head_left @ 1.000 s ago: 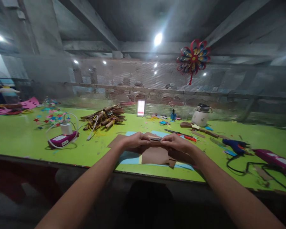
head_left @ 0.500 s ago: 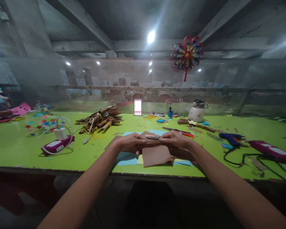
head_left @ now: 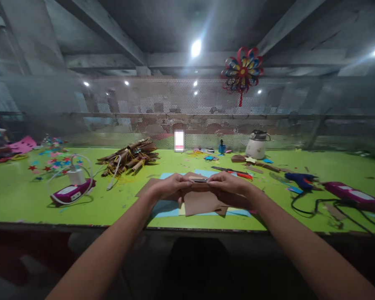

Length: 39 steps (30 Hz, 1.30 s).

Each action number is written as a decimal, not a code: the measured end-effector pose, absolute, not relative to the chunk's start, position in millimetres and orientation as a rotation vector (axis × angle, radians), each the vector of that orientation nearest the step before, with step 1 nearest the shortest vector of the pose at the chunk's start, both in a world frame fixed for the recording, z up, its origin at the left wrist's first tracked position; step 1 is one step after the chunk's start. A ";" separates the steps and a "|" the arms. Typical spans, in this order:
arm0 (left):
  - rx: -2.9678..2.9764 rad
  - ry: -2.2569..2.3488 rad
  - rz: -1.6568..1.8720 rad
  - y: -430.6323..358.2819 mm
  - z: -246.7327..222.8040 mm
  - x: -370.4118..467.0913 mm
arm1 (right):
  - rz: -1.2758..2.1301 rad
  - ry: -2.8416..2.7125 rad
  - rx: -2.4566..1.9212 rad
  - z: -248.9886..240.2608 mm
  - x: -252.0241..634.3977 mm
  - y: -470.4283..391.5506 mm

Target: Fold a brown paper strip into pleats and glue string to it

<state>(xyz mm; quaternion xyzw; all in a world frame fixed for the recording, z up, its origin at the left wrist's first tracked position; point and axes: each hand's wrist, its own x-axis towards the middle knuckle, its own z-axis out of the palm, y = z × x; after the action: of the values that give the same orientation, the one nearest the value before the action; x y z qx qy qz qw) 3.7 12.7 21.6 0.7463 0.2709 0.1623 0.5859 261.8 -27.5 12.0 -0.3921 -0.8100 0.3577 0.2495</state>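
Observation:
A sheet of brown paper [head_left: 202, 203] lies between my hands, its far edge rolled around or lying against a thin dark metallic rod [head_left: 200, 180]. My left hand [head_left: 171, 186] pinches the rod's left end along with the paper edge. At the other end, the fingers of my right hand [head_left: 225, 183] are closed on the rod and paper. Beneath are more brown sheets [head_left: 146, 188] and light blue paper [head_left: 165, 209], with a bit of pale yellow showing. My lower fingers are partly hidden by the paper.
Rolled brown paper tubes [head_left: 133, 156] lie behind left, near a purple power strip [head_left: 73, 192] and paper stars [head_left: 47, 168]. Orange-handled scissors [head_left: 243, 175] lie behind my right hand. Farther right are a white jug [head_left: 256, 146], blue glue gun [head_left: 301, 181] and second purple strip [head_left: 353, 196].
The brown sheet's near edge has shifted slightly left and lies a little flatter. Both hands keep their grip, and the whole view has moved slightly.

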 end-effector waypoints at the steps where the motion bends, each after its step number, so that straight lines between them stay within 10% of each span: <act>1: 1.773 0.648 0.391 13.1 21.6 3.6 | 0.962 -2.214 -1.073 12.9 260.9 -28.6; 16: 2.038 0.677 0.413 15.2 26.9 5.9 | 0.573 -2.266 -1.174 15.0 260.3 -28.5; 39: 1.313 0.426 0.708 15.4 19.5 14.5 | 1.164 -1.413 -0.733 21.1 240.9 -30.8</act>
<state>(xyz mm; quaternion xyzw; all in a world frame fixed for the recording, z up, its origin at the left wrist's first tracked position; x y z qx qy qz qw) 14.5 15.4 19.5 0.5927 0.1922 0.3197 0.7138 240.9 -30.8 21.1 -0.3099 -0.5975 0.4920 0.5522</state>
